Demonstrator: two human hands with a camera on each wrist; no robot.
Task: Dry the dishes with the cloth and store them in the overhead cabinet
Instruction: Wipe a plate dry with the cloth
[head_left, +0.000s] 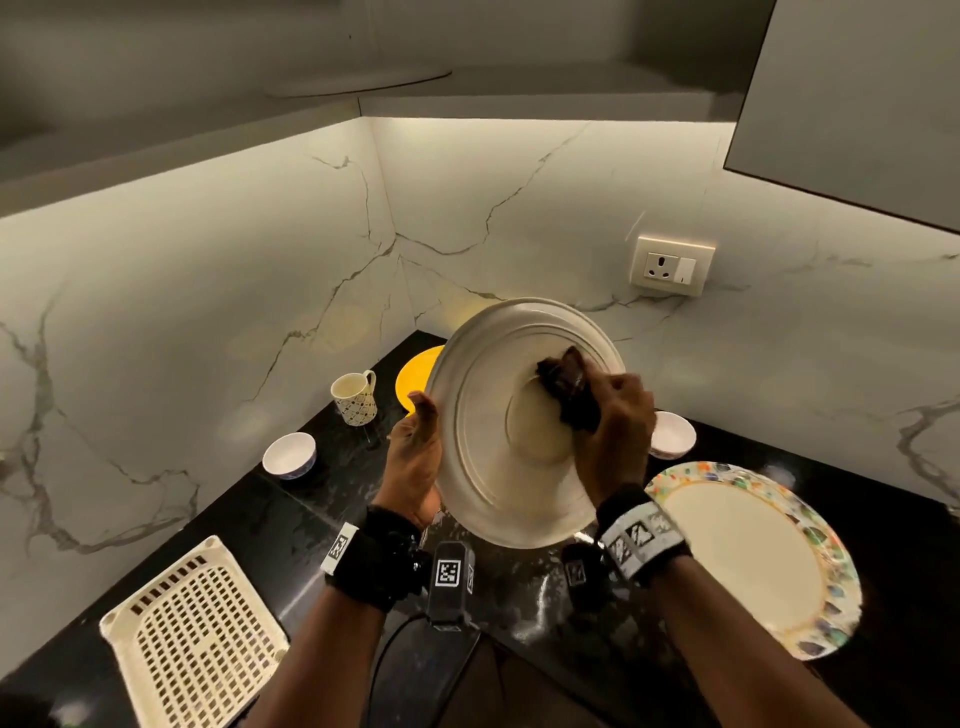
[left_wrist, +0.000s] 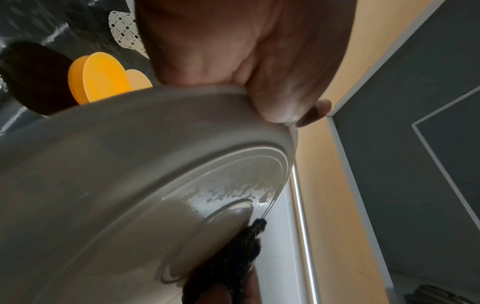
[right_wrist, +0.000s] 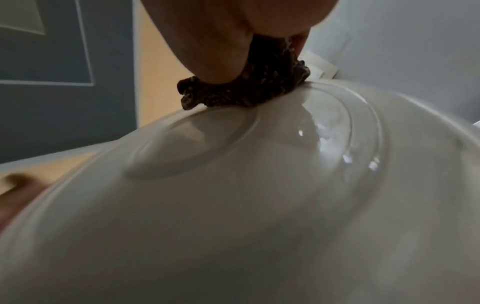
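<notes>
Mid-dry on the white plate (head_left: 498, 415), held tilted above the counter (head_left: 332, 499). My left hand (head_left: 415, 457) clamps its 9 o'clock rim; right hand (head_left: 613, 415) is curled round the cloth (head_left: 569, 389), pressed near centre. Wet film shows on it in the left wrist view. Mug (head_left: 356, 397), two bowls (head_left: 290, 454), yellow plate (head_left: 415, 376) and patterned plate (head_left: 748, 551) wait. Shelf holds one pale dish, judging early.

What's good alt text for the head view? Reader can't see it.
Seen from above, a left hand holds a white plate tilted by its rim while the right hand presses a dark cloth onto its base. On the black counter around it sit a patterned mug, two small bowls, a colourful-rimmed plate, a yellow dish and a cream basket.
</notes>
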